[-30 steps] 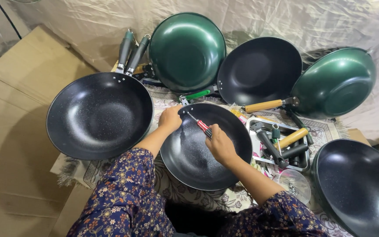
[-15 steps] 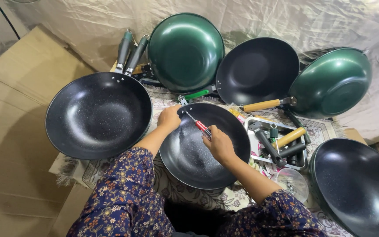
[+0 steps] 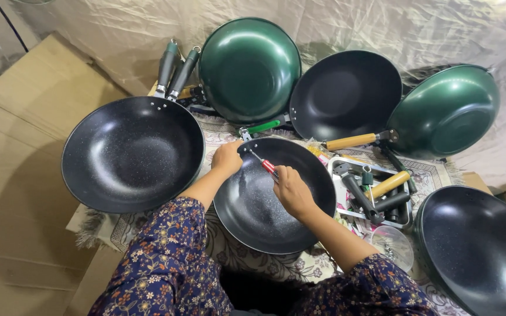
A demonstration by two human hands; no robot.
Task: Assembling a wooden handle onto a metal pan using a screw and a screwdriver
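Note:
A black speckled pan [image 3: 265, 210] without a handle lies in front of me on a patterned cloth. My left hand [image 3: 227, 158] grips its far rim beside the metal handle bracket [image 3: 245, 136]. My right hand [image 3: 292, 190] is closed on a red-handled screwdriver [image 3: 268, 167], whose thin shaft points at the inside wall of the pan near the bracket. Both of my sleeves are dark blue with a flower print.
A large black pan [image 3: 133, 153] with two dark handles sits at left. Behind stand a green wok [image 3: 248, 69], a black pan [image 3: 346, 93] and a tilted green pan [image 3: 446, 111]. A tray of loose handles [image 3: 376, 193] and another black pan [image 3: 481, 246] are at right. Cardboard lies left.
Almost nothing differs; both hands stay on the pan and screwdriver, and the view has shifted slightly.

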